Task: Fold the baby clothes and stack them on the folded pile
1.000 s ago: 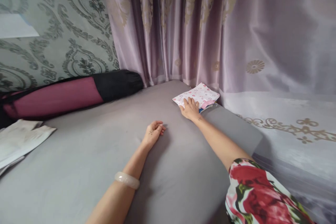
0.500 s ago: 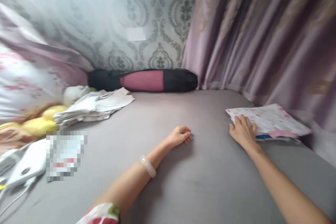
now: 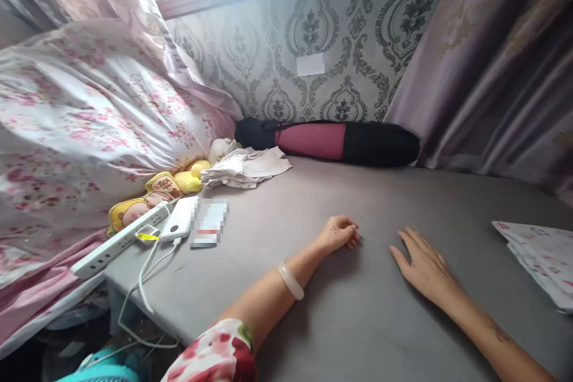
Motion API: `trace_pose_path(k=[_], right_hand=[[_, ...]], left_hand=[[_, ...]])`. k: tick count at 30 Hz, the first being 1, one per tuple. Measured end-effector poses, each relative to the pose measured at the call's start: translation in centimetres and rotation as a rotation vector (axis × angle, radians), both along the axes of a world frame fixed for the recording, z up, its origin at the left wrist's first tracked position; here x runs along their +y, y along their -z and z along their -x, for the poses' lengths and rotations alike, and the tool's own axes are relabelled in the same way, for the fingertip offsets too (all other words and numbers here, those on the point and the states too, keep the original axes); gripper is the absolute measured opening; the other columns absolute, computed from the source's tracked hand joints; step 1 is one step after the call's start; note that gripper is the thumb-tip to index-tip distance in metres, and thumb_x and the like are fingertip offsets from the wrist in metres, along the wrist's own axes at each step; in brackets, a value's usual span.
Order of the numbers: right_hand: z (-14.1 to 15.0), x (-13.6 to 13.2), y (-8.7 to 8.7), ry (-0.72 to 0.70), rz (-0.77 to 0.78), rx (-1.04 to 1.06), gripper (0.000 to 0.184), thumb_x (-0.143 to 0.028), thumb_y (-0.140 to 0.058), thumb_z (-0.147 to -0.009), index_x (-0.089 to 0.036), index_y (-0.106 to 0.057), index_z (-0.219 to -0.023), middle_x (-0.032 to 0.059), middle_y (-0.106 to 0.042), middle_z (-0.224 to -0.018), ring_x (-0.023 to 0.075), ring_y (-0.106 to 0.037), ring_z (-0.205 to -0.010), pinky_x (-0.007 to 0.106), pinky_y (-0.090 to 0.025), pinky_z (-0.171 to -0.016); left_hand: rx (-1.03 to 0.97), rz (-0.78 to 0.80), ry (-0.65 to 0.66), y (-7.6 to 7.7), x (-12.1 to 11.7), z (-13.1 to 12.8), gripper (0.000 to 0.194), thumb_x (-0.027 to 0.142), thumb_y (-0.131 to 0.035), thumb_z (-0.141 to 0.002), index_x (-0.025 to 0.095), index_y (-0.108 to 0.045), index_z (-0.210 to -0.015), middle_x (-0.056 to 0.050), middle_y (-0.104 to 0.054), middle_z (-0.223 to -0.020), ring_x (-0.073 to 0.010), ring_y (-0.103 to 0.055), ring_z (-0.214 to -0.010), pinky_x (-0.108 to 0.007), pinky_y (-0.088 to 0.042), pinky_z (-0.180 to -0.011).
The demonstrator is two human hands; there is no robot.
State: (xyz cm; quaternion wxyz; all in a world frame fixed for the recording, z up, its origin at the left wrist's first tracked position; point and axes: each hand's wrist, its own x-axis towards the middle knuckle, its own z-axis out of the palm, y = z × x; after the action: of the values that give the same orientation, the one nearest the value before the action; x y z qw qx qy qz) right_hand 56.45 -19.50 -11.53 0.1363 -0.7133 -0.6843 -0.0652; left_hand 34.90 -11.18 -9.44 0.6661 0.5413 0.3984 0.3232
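My left hand (image 3: 341,235) is over the grey surface with its fingers curled inward and the thumb against them; nothing shows in it. A pale bangle (image 3: 290,281) circles that forearm. To its right, my right hand (image 3: 421,264) is palm down with fingers stretched out and thumb apart, holding nothing. Further right lies a flat stack of white, pink-patterned sheets or packets (image 3: 539,253), cut off by the frame edge and apart from my right hand.
A black and dark-pink long bag (image 3: 313,141) lies along the wall. At left are folded pale cloths (image 3: 246,167), yellow plush toys (image 3: 185,181), a white device with a cable (image 3: 179,219), a blurred-out flat item (image 3: 210,224) and a power strip (image 3: 116,245) near the edge.
My right hand has left the patterned stack and moved left, towards my left hand. The view has turned left, bringing in the window and power strip. My left hand stays curled.
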Motion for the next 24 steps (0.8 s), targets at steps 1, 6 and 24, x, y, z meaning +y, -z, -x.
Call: trace_pose_path(k=[1, 6, 24], right_hand=[[0.7, 0.1, 0.1, -0.016, 0.007, 0.008, 0.062, -0.045, -0.027, -0.094, -0.006, -0.055, -0.133, 0.0212, -0.049, -0.146, 0.0332, -0.044, -0.136, 0.049, -0.039, -0.109], [3.0, 0.1, 0.9, -0.042, 0.039, 0.021, 0.067, -0.048, -0.022, -0.094, -0.004, -0.054, -0.135, 0.0201, -0.047, -0.147, 0.0329, -0.043, -0.138, 0.049, -0.037, -0.111], [4.8, -0.7, 1.3, -0.028, -0.063, -0.018, 0.065, -0.042, -0.018, -0.097, -0.003, -0.053, -0.136, 0.0193, -0.051, -0.144, 0.0316, -0.043, -0.137, 0.05, -0.029, -0.115]], left_hand=[[0.022, 0.012, -0.03, -0.3, 0.2, 0.5, 0.006, 0.016, -0.053, -0.09, 0.014, -0.056, -0.085, 0.003, -0.061, -0.059, -0.0058, -0.052, -0.044, -0.018, -0.044, -0.048], [0.14, 0.018, -0.224, -1.7, 1.7, 4.4, 0.011, 0.012, -0.049, -0.091, 0.013, -0.058, -0.086, 0.002, -0.062, -0.06, -0.0059, -0.052, -0.045, -0.017, -0.043, -0.047], [0.662, -0.284, -0.978, -5.9, 9.9, 26.2, 0.025, 0.026, -0.052, -0.081, 0.012, -0.065, -0.097, -0.012, -0.073, -0.085, -0.019, -0.067, -0.072, -0.029, -0.051, -0.065]])
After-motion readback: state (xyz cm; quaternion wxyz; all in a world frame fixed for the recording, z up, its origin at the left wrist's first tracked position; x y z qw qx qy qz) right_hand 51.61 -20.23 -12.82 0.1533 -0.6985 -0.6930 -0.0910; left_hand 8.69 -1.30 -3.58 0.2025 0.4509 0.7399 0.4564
